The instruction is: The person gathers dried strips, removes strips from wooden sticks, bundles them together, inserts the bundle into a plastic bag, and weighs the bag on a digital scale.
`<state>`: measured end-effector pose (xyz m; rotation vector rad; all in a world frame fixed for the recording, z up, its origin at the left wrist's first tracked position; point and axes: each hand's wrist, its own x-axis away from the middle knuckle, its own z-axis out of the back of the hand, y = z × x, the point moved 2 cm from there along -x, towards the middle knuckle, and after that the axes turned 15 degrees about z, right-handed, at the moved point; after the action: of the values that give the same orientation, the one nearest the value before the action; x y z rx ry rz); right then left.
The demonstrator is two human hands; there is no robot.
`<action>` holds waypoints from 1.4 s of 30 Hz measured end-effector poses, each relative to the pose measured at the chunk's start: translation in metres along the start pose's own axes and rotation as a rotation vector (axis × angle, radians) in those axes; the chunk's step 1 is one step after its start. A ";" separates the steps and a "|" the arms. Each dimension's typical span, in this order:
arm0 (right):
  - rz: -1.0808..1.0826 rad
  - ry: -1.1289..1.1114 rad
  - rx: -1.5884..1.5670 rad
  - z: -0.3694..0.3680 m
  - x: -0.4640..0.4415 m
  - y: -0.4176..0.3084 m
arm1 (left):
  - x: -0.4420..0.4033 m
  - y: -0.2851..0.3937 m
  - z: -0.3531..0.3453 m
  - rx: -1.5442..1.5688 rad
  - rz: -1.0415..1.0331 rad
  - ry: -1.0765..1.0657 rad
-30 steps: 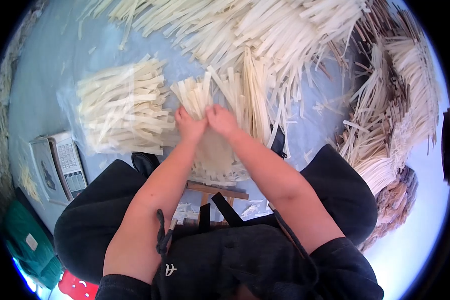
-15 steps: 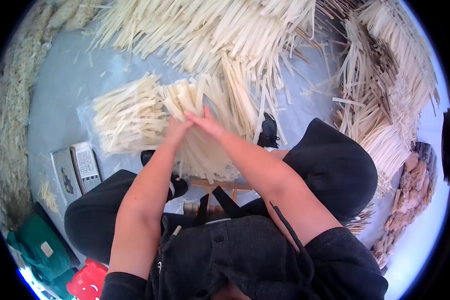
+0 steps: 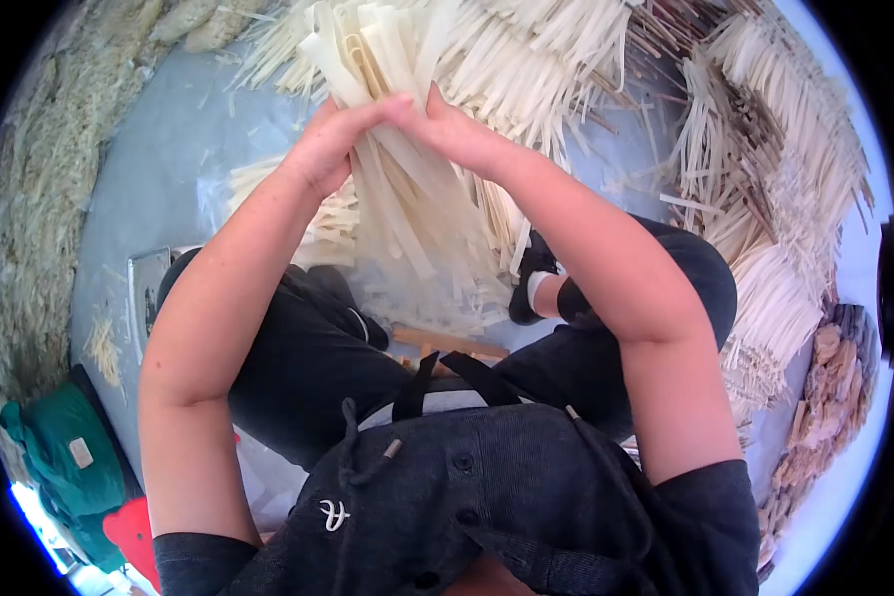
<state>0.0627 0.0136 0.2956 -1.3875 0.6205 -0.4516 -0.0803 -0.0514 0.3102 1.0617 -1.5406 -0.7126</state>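
Observation:
A bundle of long, pale, flat strips point(image 3: 392, 169) stands raised in front of me, its tops fanned out and its lower ends trailing down. My left hand point(image 3: 330, 139) is wrapped round the bundle's left side. From the other side my right hand point(image 3: 439, 129) closes on the same strips, and the thumbs meet across the front. Behind my left forearm lies a pile of similar strips point(image 3: 333, 223), partly hidden. More pale strips point(image 3: 427, 288) lie between my feet, below the bundle.
A large heap of pale strips point(image 3: 536, 70) spreads at the back, and another heap point(image 3: 765, 199) runs down the right among brown sticks. A low wooden stool point(image 3: 447, 345) sits between my legs. At the left are a metal case point(image 3: 149, 283) and a green bag point(image 3: 74, 447).
Both hands have lifted the bundle up and away from me, off the strips on the floor. My knees have shifted, and my left arm now covers part of the pile and the metal case.

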 end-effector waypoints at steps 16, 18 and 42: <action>-0.089 -0.072 0.871 -0.008 0.019 -0.014 | -0.048 -0.023 -0.021 0.418 0.176 0.048; -0.052 -0.031 0.863 -0.004 0.015 -0.020 | -0.049 -0.020 -0.018 0.506 0.157 0.024; -0.070 0.021 0.125 0.004 0.006 0.000 | -0.019 0.011 -0.022 0.503 0.166 -0.213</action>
<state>0.0695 0.0130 0.2947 -1.2898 0.5531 -0.5523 -0.0617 -0.0273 0.3167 1.2300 -2.0314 -0.3331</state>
